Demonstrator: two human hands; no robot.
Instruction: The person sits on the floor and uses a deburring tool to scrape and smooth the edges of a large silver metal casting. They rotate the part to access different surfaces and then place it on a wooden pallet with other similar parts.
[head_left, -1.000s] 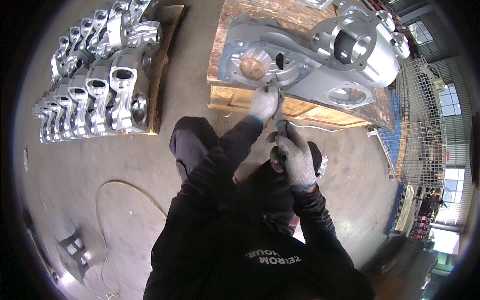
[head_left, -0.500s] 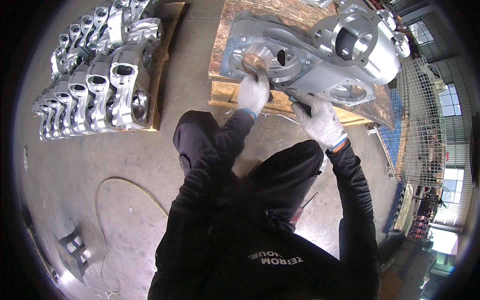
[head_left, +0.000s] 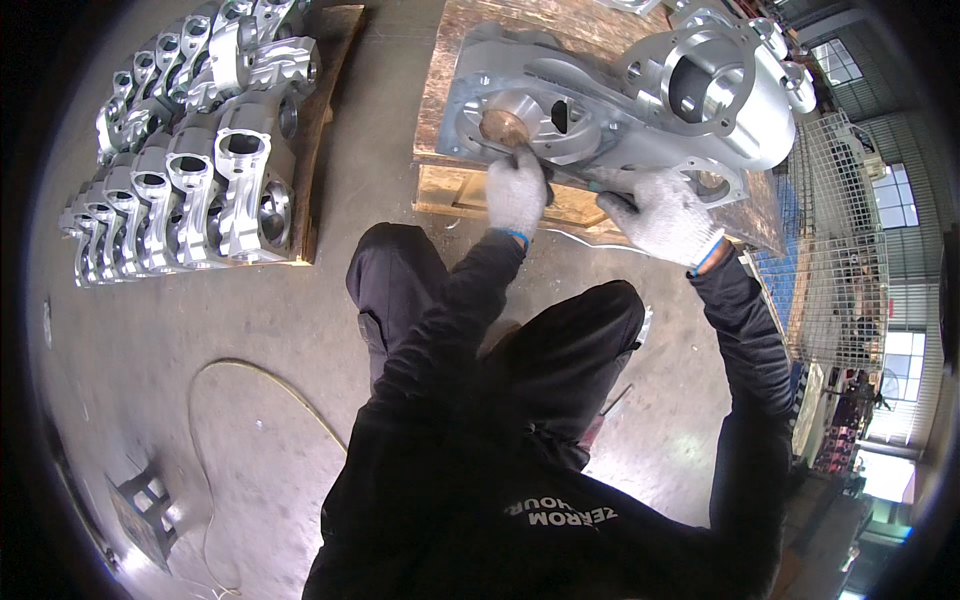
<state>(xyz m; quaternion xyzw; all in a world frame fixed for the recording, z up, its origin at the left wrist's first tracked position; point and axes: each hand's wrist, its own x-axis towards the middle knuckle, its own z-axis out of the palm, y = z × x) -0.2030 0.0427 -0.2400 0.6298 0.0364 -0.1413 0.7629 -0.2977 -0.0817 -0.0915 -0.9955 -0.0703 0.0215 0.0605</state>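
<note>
A large silver metal casting with round bores lies on a wooden pallet in front of me. My right hand, in a white knit glove, is closed round the teal-handled end of a thin, long tool that looks like a file. Farther left, my gloved left hand is closed on the tool's other end, at the casting's near edge. Its fingertips sit just below a bore with a brownish inner face. The fingers partly hide the tool.
Rows of similar castings stand on another pallet at the left. A pale hose curves over the concrete floor, near a small dark stand. To the right is a wire mesh cage. My knees are close below the pallet.
My right hand has moved right along the casting's near edge, with the file. My left hand has shifted slightly right and down, still on the tool.
</note>
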